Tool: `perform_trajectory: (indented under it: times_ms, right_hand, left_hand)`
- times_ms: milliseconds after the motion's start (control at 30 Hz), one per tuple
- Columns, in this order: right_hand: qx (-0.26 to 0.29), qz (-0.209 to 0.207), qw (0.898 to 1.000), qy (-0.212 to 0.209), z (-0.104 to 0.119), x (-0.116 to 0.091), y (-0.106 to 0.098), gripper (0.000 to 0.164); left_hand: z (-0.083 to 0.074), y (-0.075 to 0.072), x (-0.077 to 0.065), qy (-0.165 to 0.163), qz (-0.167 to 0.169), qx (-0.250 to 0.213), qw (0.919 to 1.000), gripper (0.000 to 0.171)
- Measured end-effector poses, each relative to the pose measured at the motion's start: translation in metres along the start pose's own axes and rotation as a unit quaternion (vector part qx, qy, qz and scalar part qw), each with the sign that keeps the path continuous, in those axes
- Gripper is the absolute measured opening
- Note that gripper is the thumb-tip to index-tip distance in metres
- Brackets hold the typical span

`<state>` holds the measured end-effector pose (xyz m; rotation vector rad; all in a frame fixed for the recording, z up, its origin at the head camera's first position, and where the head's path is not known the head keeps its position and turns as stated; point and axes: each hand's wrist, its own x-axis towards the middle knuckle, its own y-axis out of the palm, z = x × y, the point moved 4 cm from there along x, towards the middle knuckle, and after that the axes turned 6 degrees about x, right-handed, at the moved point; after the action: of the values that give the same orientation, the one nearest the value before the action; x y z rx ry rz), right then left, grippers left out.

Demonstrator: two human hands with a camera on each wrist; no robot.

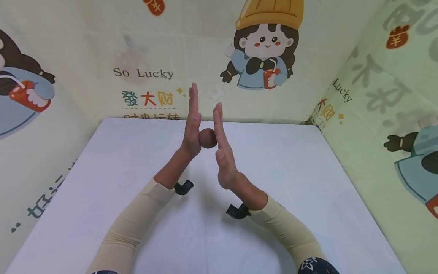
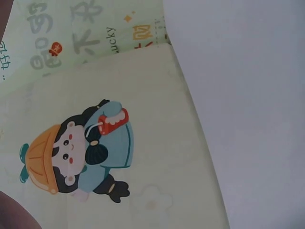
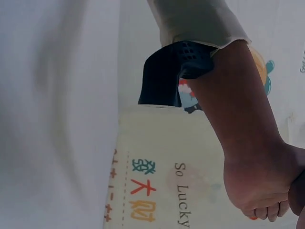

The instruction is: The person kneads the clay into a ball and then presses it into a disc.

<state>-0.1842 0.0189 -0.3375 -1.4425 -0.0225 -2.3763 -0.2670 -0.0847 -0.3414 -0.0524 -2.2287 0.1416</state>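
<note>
A small brown ball (image 1: 207,138) is held up between two flat hands over the white table (image 1: 273,171). On its left side presses the palm of my left hand (image 1: 192,131), fingers straight and pointing up. My right hand (image 1: 224,156) bears against the ball from the other side with straight fingers, its thumb lying along the hand. From the right wrist view, my left hand (image 3: 257,179) shows from its wrist side, and the dark ball (image 3: 298,192) is cut by the frame's right edge. The left wrist view catches only blurred bits of hand at its left edge.
Behind the table hangs a pale cloth (image 1: 198,45) printed with cartoon figures and lettering. More printed cloth (image 1: 369,114) borders the right side. Each wrist wears a dark camera mount, one on the left (image 1: 184,187) and one on the right (image 1: 237,211).
</note>
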Motion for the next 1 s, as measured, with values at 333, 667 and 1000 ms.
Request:
perform_trajectory:
  times_ms: [333,667,1000]
  right_hand:
    - [-0.009,-0.012,1.000,-0.016,0.005,0.010,-0.004,0.099]
    - [-0.031,-0.026,0.999,-0.023,0.008,0.020,-0.011,0.099]
    - [-0.042,-0.049,0.997,-0.040,0.008,0.028,-0.020,0.095]
  left_hand:
    - [0.001,0.015,-0.017,-0.012,0.041,-0.012,0.9990,0.070]
    - [-0.005,0.027,-0.028,-0.031,0.061,-0.064,0.9956,0.067]
    - [-0.019,0.034,-0.035,-0.011,0.070,-0.088,0.9936,0.066]
